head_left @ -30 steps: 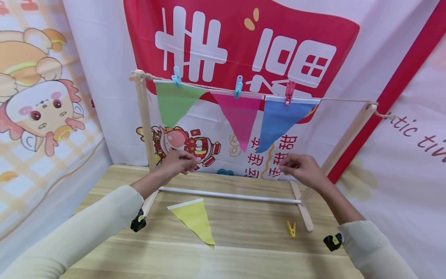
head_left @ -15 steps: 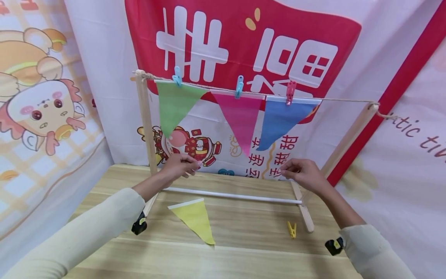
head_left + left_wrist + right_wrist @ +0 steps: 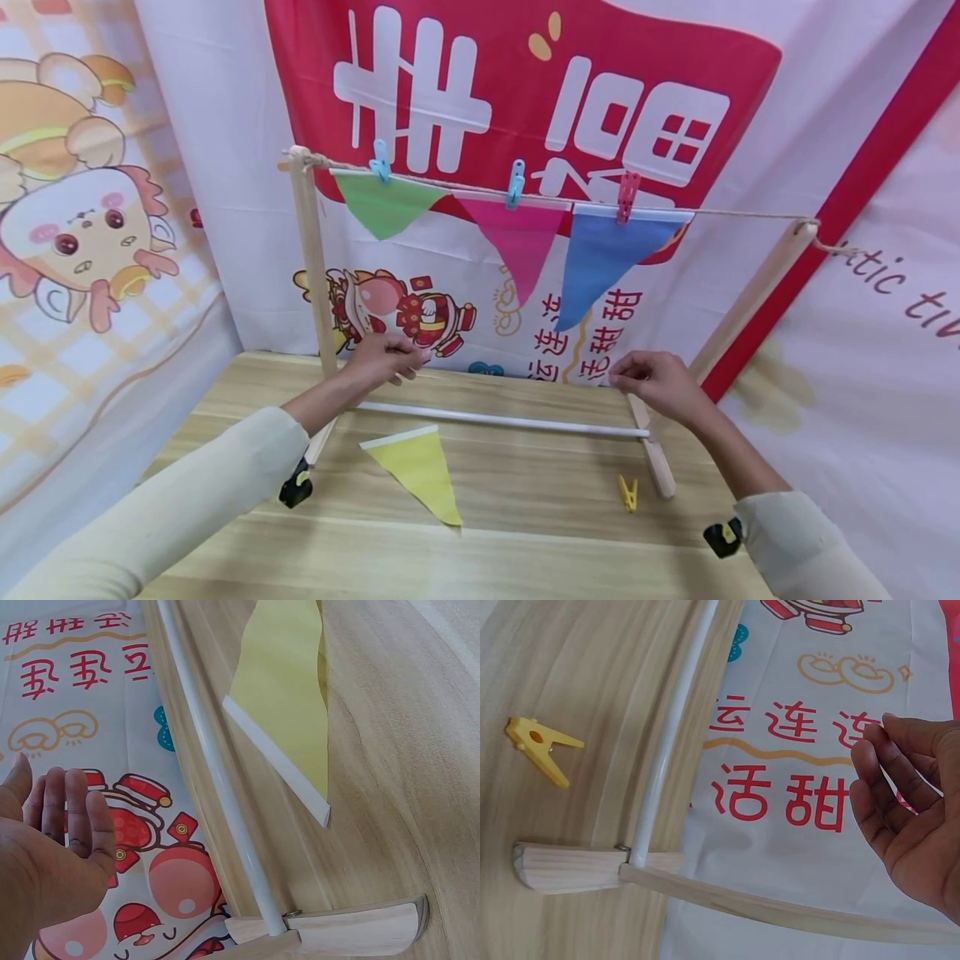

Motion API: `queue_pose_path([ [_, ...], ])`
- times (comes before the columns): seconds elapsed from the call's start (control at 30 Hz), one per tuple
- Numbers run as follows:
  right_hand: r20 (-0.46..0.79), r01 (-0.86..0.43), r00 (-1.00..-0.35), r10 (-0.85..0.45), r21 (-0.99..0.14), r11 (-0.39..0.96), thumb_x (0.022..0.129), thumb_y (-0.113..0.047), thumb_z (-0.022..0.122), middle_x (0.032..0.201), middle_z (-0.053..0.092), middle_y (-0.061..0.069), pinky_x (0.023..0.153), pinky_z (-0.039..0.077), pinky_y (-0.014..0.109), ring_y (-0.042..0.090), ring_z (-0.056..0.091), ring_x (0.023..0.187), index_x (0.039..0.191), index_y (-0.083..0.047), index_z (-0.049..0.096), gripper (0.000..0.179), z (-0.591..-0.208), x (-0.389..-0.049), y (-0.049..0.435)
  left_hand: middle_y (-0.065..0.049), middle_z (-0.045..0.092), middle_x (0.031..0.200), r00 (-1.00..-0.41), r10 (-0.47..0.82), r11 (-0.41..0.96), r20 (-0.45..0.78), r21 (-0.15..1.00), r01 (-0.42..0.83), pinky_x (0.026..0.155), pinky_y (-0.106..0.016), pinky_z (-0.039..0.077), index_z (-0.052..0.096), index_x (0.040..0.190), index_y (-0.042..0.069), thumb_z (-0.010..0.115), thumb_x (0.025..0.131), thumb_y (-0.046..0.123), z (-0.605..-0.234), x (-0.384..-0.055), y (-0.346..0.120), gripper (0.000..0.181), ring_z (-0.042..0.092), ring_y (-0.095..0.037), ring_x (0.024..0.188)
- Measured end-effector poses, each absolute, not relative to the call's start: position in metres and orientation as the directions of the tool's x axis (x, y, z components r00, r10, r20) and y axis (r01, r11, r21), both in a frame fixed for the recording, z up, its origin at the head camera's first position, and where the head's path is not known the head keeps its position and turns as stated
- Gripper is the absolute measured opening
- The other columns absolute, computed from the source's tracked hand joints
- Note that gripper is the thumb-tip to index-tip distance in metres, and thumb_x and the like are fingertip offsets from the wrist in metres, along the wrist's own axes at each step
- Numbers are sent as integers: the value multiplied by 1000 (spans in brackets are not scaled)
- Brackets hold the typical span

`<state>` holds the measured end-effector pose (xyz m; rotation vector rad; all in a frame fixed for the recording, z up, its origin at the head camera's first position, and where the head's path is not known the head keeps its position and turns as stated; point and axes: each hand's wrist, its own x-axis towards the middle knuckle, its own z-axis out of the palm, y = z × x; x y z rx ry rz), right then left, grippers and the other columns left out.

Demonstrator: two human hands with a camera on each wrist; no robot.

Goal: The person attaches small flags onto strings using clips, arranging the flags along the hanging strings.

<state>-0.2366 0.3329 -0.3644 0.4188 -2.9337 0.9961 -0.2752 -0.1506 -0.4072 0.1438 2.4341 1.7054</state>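
My left hand (image 3: 386,358) hovers in front of the left post, its fingers loosely bent around nothing. Across from it, my right hand (image 3: 663,387) is held near the right post, fingers loosely curled with nothing between them. Above the hands, a green pennant (image 3: 386,202), a pink pennant (image 3: 513,242) and a blue pennant (image 3: 611,250) hang from a twine line (image 3: 738,214). Two light blue clothespins (image 3: 515,183) and a pink clothespin (image 3: 627,197) clip them there. A yellow pennant (image 3: 422,473) lies flat on the table, and a yellow clothespin (image 3: 544,746) lies farther right.
Wooden posts (image 3: 311,258) carry the line at both ends, standing on wooden feet (image 3: 658,467). A white rod (image 3: 487,418) joins them low over the wooden table (image 3: 540,550). Behind the frame hangs a printed cloth backdrop (image 3: 247,208).
The hanging pennants sway; the green and pink tips now sit higher than half a second ago. My right hand has shifted slightly right and down. The left hand has barely moved.
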Motion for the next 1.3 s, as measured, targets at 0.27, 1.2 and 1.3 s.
queue_pose_path([
  [0.27,114,-263,-963,-244,-594,760,103,-17,83,94,82,7,73,59,25,18,69,84,107,-7,83,10,-369,-233,336,-4,85,109,-979,192,360,-71,933,3,85,-35,67,79,117,5,83,105,43,-410,-276,-152,40,81,-22,99],
  [1.2,54,-224,-969,-242,-609,761,106,-17,80,94,80,4,75,60,27,18,68,85,111,-7,83,12,-390,-229,345,-15,81,112,-973,226,364,-53,931,34,86,-44,67,81,116,0,79,109,34,-424,-275,-152,35,80,-27,98],
  [1.3,71,-234,-967,-243,-614,754,105,-17,81,93,80,5,73,59,26,16,68,84,108,-7,83,11,-394,-227,346,-15,82,111,-972,230,364,-44,930,44,83,-42,67,81,116,0,79,109,32,-426,-277,-150,33,81,-25,95],
])
